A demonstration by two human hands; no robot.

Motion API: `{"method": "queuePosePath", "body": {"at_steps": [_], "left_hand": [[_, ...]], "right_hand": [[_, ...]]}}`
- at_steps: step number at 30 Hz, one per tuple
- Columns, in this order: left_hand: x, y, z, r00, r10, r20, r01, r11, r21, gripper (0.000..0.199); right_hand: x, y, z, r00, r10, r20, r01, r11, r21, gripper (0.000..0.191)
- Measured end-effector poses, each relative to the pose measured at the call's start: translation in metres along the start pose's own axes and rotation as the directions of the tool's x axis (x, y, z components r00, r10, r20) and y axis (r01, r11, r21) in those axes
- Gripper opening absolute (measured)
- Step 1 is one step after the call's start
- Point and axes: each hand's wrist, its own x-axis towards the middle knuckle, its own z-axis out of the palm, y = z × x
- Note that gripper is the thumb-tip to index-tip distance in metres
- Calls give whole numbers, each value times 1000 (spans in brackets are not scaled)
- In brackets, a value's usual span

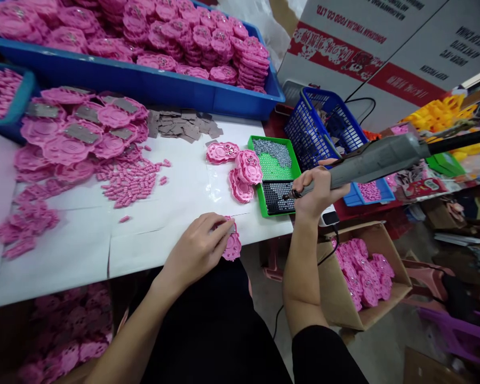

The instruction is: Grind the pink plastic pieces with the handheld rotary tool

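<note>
My left hand [200, 242] is closed on a pink plastic piece [232, 246] at the table's front edge. Wrapped round a grey electric screwdriver [372, 162], my right hand [318, 192] is over the right side of a green tray [260, 200]. The screwdriver's tip points left, above the black perforated plate [278, 196] in that tray. Small silver screws [272, 152] lie in the tray's far part. Just left of the tray, several pink pieces [244, 173] are stacked and overlapping on the white table surface [184, 186].
Pink pieces with grey plates [80, 133], small pink parts [132, 178] and loose grey plates [184, 125] lie at the left. Behind them stands a long blue bin [160, 82]. A blue basket [324, 120] is beyond the tray. An open carton [364, 320] stands below right.
</note>
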Motion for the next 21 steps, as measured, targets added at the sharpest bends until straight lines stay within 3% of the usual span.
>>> {"method": "queuePosePath", "body": {"at_steps": [13,18,21], "left_hand": [[0,-2,-2,997,-73,-10,72,993,-92,34],[3,-4,-1,995,-97,0,96,987,-125,27],[5,-3,-1,995,-99,3,98,983,-155,24]], "right_hand": [[3,2,5,999,25,-30,-26,1000,-7,15],[-2,-27,5,998,21,-57,-15,994,106,16],[-22,-52,14,997,-1,80,-16,977,211,15]]}}
